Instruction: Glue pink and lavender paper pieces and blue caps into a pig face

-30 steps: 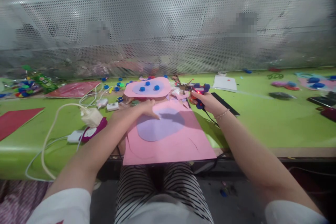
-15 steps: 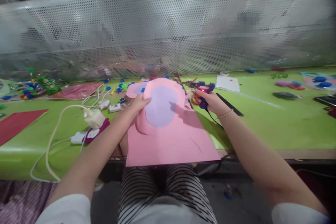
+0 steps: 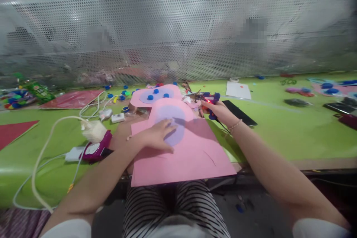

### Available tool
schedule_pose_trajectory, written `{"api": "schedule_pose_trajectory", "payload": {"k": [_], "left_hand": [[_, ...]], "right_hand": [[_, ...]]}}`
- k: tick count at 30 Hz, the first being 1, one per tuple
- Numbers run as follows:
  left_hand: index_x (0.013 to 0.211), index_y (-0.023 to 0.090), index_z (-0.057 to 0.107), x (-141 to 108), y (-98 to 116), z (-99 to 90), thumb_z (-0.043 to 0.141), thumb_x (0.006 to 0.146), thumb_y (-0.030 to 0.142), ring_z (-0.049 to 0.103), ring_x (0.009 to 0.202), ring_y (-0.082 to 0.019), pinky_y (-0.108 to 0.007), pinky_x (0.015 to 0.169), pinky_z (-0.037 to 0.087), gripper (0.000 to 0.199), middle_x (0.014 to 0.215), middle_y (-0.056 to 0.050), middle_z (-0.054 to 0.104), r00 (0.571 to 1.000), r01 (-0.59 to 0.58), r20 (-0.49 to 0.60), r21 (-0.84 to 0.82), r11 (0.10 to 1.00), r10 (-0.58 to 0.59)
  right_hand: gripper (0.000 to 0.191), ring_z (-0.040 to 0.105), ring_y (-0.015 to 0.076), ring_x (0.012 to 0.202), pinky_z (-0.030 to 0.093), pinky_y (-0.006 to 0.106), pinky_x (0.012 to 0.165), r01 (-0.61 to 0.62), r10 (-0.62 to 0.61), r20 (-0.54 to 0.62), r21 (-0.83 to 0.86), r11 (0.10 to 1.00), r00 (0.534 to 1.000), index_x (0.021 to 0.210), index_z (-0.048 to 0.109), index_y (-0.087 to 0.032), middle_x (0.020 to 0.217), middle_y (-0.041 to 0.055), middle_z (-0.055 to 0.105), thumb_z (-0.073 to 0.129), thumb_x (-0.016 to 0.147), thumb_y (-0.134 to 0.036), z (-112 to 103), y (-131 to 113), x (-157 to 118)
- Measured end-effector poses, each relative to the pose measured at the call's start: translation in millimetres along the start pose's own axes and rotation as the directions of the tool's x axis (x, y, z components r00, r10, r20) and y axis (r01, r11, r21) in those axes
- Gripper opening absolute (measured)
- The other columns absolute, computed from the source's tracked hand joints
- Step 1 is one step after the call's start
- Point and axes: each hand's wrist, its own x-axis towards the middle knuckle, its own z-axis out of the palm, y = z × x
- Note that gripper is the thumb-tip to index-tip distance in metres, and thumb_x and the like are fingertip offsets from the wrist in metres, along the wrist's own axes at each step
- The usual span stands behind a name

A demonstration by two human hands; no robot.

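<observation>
My left hand (image 3: 160,136) rests with spread fingers on a pink rounded cutout with a lilac oval (image 3: 178,134) on it. The cutout lies on a large pink sheet (image 3: 184,167) at the table's front edge. My right hand (image 3: 219,111) is wrapped round a blue hot glue gun (image 3: 213,97) with a red light and a black cord, held to the right of the cutout. Just behind lies another pink cutout (image 3: 135,98) with a lilac oval and several blue bottle caps (image 3: 156,91) on it.
A purple power strip (image 3: 96,151) with a white plug (image 3: 93,131) and cables lies at left. Right of the glue gun are a black flat slab (image 3: 240,113) and a white card (image 3: 238,90). A perforated metal screen (image 3: 178,37) stands along the back of the green table (image 3: 292,134).
The pink cutout, lifted in my left hand before, now lies flat on the sheet. My left hand has let go of its edge and spread over it. The glue gun shifted slightly left and down.
</observation>
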Motion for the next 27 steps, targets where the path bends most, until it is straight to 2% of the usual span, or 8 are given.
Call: {"api": "schedule_pose_trajectory", "payload": {"k": [3,8,12,16,19,22,24,27], "left_hand": [[0.143,0.024,0.023,1,3,6.8,0.052,0.068,0.07,0.006,0.138,-0.036,-0.049,0.11,0.015,0.093,0.153,-0.012,0.007,0.998,0.054,0.043,-0.001,0.999,-0.054],[0.141,0.029,0.029,2,-2,7.5,0.051,0.071,0.068,0.014,0.137,-0.035,-0.048,0.109,0.016,0.083,0.152,-0.011,0.014,1.0,-0.013,-0.005,0.058,0.998,0.013],[0.139,0.025,0.035,1,-7,3.7,0.051,0.077,0.059,0.021,0.136,-0.03,-0.043,0.11,0.018,0.072,0.149,-0.012,0.025,0.998,-0.053,-0.042,0.09,0.995,0.057],[0.137,0.022,0.037,1,-8,2.3,0.05,0.08,0.054,0.025,0.135,-0.027,-0.04,0.109,0.021,0.066,0.147,-0.011,0.029,0.997,-0.06,-0.053,0.059,0.996,0.063],[0.137,0.021,0.036,3,-9,2.2,0.051,0.082,0.047,0.037,0.129,-0.024,-0.036,0.106,0.028,0.063,0.142,-0.01,0.039,0.993,-0.05,-0.11,0.01,0.999,0.051],[0.137,0.022,0.037,3,-10,-0.4,0.047,0.084,0.033,0.048,0.119,-0.022,-0.035,0.1,0.036,0.055,0.134,-0.008,0.049,0.975,-0.005,-0.221,-0.036,0.999,-0.003],[0.135,0.023,0.04,-1,-10,-5.3,0.046,0.08,0.02,0.051,0.114,-0.023,-0.036,0.097,0.038,0.055,0.131,-0.008,0.052,0.955,0.061,-0.288,-0.047,0.997,-0.072],[0.131,0.028,0.045,-12,-11,-17.4,0.05,0.071,0.012,0.06,0.098,-0.026,-0.037,0.086,0.043,0.062,0.119,-0.008,0.06,0.926,0.242,-0.285,-0.061,0.968,-0.25]], "right_hand": [[0.033,0.048,0.0086,0.05,0.043,0.023,0.047,0.012,-0.012,0.007,0.029,0.999,1.0,0.071,0.058,-0.018,0.066,0.0018,0.058,0.074,0.063,-0.046,0,1,1],[0.03,0.049,0.0087,0.052,0.045,0.023,0.05,-0.013,0.012,0.054,0.028,1.0,0.998,0.073,0.061,-0.017,0.068,0.0025,0.06,0.074,0.064,-0.043,1,-1,-3],[0.03,0.05,0.0088,0.053,0.048,0.024,0.054,-0.019,0.016,0.06,0.047,0.999,0.998,0.072,0.062,-0.017,0.071,0.0034,0.061,0.075,0.062,-0.042,0,-2,-4],[0.031,0.05,0.0088,0.052,0.047,0.024,0.052,-0.016,0.015,0.048,0.035,0.999,0.999,0.072,0.062,-0.016,0.069,0.0034,0.061,0.075,0.062,-0.043,0,-1,-3],[0.032,0.049,0.0085,0.051,0.047,0.024,0.051,0.001,-0.003,0.065,0.039,0.999,0.998,0.071,0.062,-0.017,0.068,0.0029,0.061,0.075,0.061,-0.045,0,-1,-2],[0.033,0.048,0.0091,0.052,0.046,0.025,0.052,0.013,-0.015,0.101,0.015,1.0,0.995,0.07,0.06,-0.017,0.066,0.0026,0.059,0.074,0.062,-0.047,1,-2,-4],[0.034,0.048,0.0099,0.052,0.045,0.026,0.052,0.023,-0.02,0.125,-0.017,1.0,0.992,0.068,0.058,-0.018,0.063,0.0019,0.058,0.072,0.064,-0.049,2,-3,-5],[0.035,0.047,0.0104,0.05,0.042,0.027,0.052,0.03,-0.021,0.14,-0.064,0.997,0.99,0.064,0.054,-0.018,0.055,-0.0005,0.053,0.073,0.061,-0.048,5,-4,-7]]}}
